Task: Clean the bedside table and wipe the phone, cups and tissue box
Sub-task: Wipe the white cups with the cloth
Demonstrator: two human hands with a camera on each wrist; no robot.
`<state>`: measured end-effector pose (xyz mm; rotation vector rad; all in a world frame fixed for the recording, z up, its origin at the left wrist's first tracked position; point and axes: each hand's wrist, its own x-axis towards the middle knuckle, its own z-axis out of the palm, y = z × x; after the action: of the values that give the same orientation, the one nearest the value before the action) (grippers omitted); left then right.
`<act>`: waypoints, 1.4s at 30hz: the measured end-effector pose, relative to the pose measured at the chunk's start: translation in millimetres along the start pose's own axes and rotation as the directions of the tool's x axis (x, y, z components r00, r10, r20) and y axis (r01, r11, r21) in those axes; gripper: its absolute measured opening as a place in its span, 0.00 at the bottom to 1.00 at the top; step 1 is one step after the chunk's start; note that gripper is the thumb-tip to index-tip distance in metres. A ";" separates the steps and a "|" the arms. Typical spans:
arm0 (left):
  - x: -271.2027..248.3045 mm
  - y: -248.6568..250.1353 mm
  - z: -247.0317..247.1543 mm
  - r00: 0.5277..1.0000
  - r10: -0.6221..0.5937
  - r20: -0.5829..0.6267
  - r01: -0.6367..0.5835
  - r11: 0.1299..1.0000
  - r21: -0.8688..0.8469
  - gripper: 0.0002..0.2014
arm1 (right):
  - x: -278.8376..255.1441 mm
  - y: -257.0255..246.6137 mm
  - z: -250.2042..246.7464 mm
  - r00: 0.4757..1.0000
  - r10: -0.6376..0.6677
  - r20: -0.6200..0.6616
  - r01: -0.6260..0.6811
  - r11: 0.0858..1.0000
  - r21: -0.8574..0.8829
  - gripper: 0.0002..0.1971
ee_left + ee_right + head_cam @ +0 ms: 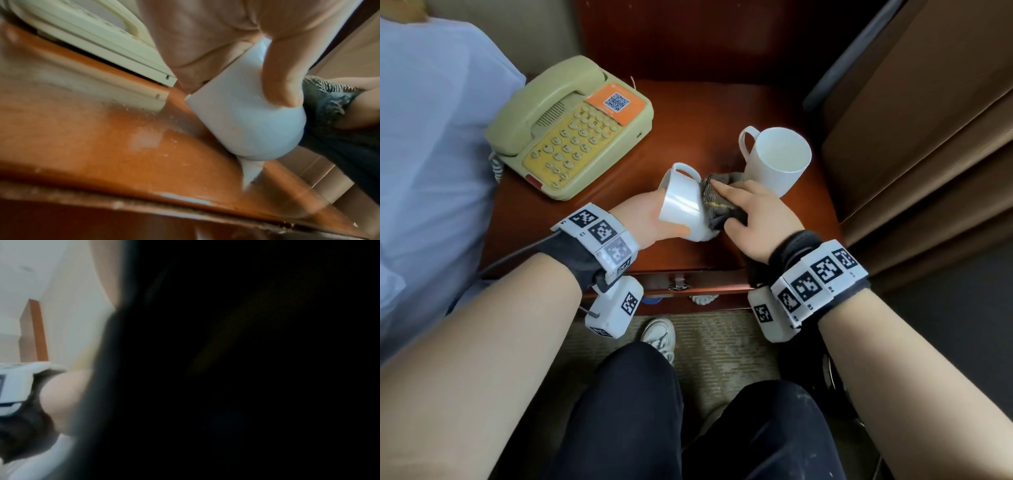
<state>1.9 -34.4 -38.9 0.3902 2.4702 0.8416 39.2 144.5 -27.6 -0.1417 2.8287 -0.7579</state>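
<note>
While the left hand holds a white cup tipped on its side just above the front of the bedside table, the right hand presses a dark cloth against the cup's outer wall. The cup sits between the two hands, its handle pointing away from the person. It is smooth and glossy, with a rounded base; in the left wrist view the thumb curls over its side and the cloth looks nubby, like towelling. The right hand's fingers lie over the bunched cloth, the thumb tucked beneath it, so it has a grip on the fabric. A second white cup stands upright just beyond the right hand. A pale green phone with a coiled cord rests on the table's far left. The tabletop is polished reddish wood. The right wrist view is mostly dark.
</note>
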 end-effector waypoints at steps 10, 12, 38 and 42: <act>3.6 -17.8 -2.5 0.997 -0.022 0.074 -0.004 0.944 0.330 0.26 | 12.2 1.7 0.6 1.000 0.014 0.008 -0.013 0.994 -0.106 0.29; 5.5 -19.3 -4.0 0.999 -0.004 0.044 -0.011 0.946 0.323 0.21 | 14.2 3.3 1.3 1.000 0.030 0.005 -0.030 0.994 -0.101 0.29; -10.8 -14.1 -24.5 0.989 0.117 -0.087 -0.127 0.985 -0.120 0.18 | -9.9 11.1 -8.1 0.989 -0.145 0.036 0.149 0.955 -0.256 0.30; -13.7 -12.9 -27.2 0.990 0.101 -0.097 -0.118 0.975 -0.186 0.23 | -5.8 -1.8 -20.2 0.998 -0.055 -0.028 0.046 0.963 -0.264 0.30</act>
<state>-2.7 -63.3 -23.4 0.4314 2.4365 1.1542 40.3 153.6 -8.6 -0.2444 2.9573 -0.3920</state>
